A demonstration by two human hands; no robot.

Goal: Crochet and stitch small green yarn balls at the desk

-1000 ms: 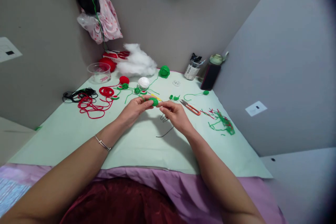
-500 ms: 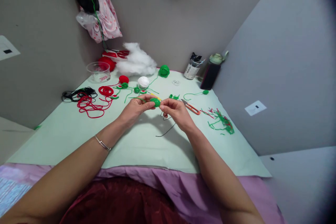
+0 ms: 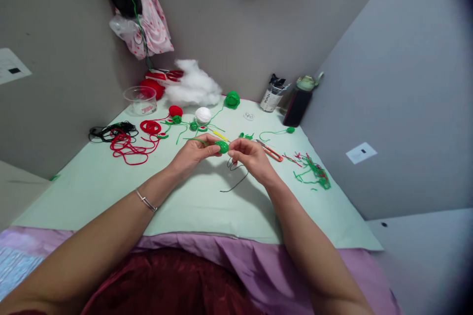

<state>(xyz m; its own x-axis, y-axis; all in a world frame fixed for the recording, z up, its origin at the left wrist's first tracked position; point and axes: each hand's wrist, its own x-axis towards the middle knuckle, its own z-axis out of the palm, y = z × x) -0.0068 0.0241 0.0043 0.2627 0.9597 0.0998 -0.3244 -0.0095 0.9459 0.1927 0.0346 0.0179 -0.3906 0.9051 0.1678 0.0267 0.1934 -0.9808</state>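
Between its thumb and fingers my left hand pinches a small rounded green crochet piece, and a green yarn tail lies over its fingers. My right hand is closed in a pinch at the right edge of that piece. Whatever its fingertips grip is too small to make out. A thin black thread trails in loops from beneath those fingers. Just beyond my hands lies a yellow-handled tool, perhaps a crochet hook. Orange-handled thread snips rest to the right of my right hand.
Red yarn and black yarn lie left, near a clear tub. White stuffing, a green yarn ball and a white ball stand behind. A bottle and yarn scraps are right.
The green piece has shifted slightly right and down in my fingers, showing more of its face. More of the yellow tool behind is visible. Both hands keep their pinch; the view shifts slightly.
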